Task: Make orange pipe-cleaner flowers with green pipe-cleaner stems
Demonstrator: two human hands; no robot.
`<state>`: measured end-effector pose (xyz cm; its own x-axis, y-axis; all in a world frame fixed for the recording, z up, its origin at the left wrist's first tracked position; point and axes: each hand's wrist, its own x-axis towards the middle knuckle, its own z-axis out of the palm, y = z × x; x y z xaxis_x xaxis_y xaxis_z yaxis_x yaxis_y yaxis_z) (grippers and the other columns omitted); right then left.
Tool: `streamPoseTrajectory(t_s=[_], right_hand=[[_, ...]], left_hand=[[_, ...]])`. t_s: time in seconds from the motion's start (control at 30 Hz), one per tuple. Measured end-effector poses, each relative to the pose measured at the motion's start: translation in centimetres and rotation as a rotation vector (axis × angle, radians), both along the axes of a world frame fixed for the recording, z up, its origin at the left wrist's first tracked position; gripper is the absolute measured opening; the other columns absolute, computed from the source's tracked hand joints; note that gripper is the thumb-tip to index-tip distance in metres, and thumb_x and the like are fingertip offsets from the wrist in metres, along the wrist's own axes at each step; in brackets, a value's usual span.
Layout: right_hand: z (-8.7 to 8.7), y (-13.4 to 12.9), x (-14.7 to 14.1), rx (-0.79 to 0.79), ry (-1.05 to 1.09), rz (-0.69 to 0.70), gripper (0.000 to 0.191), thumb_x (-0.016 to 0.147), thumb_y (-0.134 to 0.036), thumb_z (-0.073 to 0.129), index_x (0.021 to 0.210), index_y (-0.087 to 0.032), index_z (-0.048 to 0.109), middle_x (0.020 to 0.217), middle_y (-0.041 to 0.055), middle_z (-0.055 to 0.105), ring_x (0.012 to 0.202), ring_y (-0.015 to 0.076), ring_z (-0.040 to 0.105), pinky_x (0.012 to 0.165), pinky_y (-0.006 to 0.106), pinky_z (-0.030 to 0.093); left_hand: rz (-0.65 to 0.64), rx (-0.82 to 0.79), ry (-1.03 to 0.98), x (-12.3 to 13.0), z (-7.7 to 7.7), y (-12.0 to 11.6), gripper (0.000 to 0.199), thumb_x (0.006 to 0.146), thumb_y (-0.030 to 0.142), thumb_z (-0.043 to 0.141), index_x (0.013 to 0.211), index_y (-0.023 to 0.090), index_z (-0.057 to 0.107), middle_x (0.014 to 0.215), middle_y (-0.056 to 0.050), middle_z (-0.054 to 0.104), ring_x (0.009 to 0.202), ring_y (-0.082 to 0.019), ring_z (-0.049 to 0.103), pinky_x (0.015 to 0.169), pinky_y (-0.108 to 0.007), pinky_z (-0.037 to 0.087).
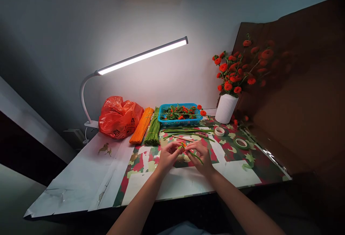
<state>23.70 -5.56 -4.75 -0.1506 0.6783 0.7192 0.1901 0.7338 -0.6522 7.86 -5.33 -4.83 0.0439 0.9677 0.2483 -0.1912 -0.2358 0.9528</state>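
Note:
A small orange pipe-cleaner flower [183, 145] with a green stem [197, 157] is held between both hands above the table's near middle. My left hand [168, 154] pinches at the flower's left side, thumb and fingers closed. From the other side, my right hand [202, 156] is closed on the flower and its stem, which slants out below the fingers to the lower right. The fingers partly hide the flower. Just beyond the hands lie a thin pinkish stick [181, 138] and several loose green pipe cleaners [185, 130].
Behind stand a blue basket [180, 122] of finished flowers, a green pipe-cleaner bundle [152, 130], an orange bundle [141, 127] and a red plastic bag [118, 118]. Rightward are two tape rolls [219, 131] and a white vase [226, 109] of orange flowers. A lit lamp [142, 55] hangs over the table.

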Motion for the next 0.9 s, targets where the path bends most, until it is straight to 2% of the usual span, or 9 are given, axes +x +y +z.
streamPoseTrajectory(t_s=[0.1, 0.27, 0.43, 0.57, 0.73, 0.83, 0.9], right_hand=[[0.0, 0.1, 0.0, -0.072, 0.037, 0.010, 0.005, 0.081, -0.021, 0.061, 0.081, -0.024, 0.066, 0.082, 0.0031, 0.069, 0.084, 0.0207, 0.062, 0.079, 0.037, 0.046], [-0.5, 0.6, 0.1, -0.202, 0.092, 0.081, 0.005, 0.081, -0.026, 0.061, 0.080, -0.023, 0.065, 0.080, 0.0024, 0.067, 0.081, 0.0190, 0.062, 0.075, 0.033, 0.049], [-0.9, 1.1, 0.3, -0.281, 0.078, 0.147, 0.010, 0.080, -0.031, 0.064, 0.087, -0.023, 0.064, 0.085, 0.0029, 0.066, 0.079, 0.0184, 0.062, 0.071, 0.031, 0.050], [-1.1, 0.9, -0.1, -0.361, 0.141, 0.052, 0.027, 0.075, -0.030, 0.069, 0.098, -0.023, 0.059, 0.086, 0.0033, 0.068, 0.077, 0.0181, 0.063, 0.072, 0.032, 0.049], [-1.5, 0.8, -1.2, -0.438, 0.328, -0.080, 0.038, 0.065, -0.026, 0.076, 0.090, -0.021, 0.049, 0.074, 0.0008, 0.067, 0.073, 0.0182, 0.064, 0.071, 0.032, 0.050], [-1.7, 0.7, -1.8, -0.449, 0.353, -0.125, 0.037, 0.065, -0.027, 0.076, 0.090, -0.021, 0.050, 0.075, 0.0016, 0.067, 0.072, 0.0183, 0.064, 0.068, 0.031, 0.051], [-1.7, 0.6, -1.9, -0.408, 0.323, -0.149, 0.029, 0.067, -0.026, 0.074, 0.088, -0.020, 0.055, 0.074, 0.0019, 0.067, 0.071, 0.0181, 0.064, 0.066, 0.031, 0.051]], left_hand=[[-0.016, 0.018, 0.001, -0.1, -0.2, 0.1, 0.027, 0.065, 0.037, 0.075, 0.078, 0.015, 0.067, 0.084, -0.007, 0.069, 0.071, -0.017, 0.064, 0.067, -0.028, 0.052], [-0.029, -0.009, 0.073, -0.2, -0.2, 0.1, 0.026, 0.071, 0.040, 0.071, 0.071, 0.014, 0.065, 0.065, -0.003, 0.065, 0.061, -0.014, 0.060, 0.060, -0.024, 0.048], [-0.094, -0.046, 0.103, -0.1, -0.2, 0.0, 0.028, 0.069, 0.040, 0.072, 0.068, 0.014, 0.064, 0.063, -0.002, 0.063, 0.057, -0.012, 0.057, 0.055, -0.022, 0.044], [-0.081, -0.088, 0.082, 0.0, -0.1, 0.0, 0.029, 0.067, 0.042, 0.073, 0.068, 0.014, 0.063, 0.061, -0.001, 0.063, 0.056, -0.012, 0.057, 0.054, -0.022, 0.044], [0.039, -0.064, 0.046, 0.3, -0.2, 0.2, 0.028, 0.067, 0.041, 0.073, 0.069, 0.015, 0.063, 0.062, 0.000, 0.064, 0.058, -0.011, 0.058, 0.056, -0.020, 0.046], [0.066, -0.059, 0.020, 0.5, -0.5, 0.3, 0.027, 0.067, 0.040, 0.073, 0.069, 0.015, 0.063, 0.062, 0.000, 0.064, 0.057, -0.011, 0.059, 0.055, -0.020, 0.047], [0.064, -0.068, 0.011, 0.6, -0.6, 0.3, 0.027, 0.067, 0.040, 0.073, 0.070, 0.015, 0.064, 0.063, -0.001, 0.065, 0.057, -0.011, 0.060, 0.056, -0.021, 0.048]])
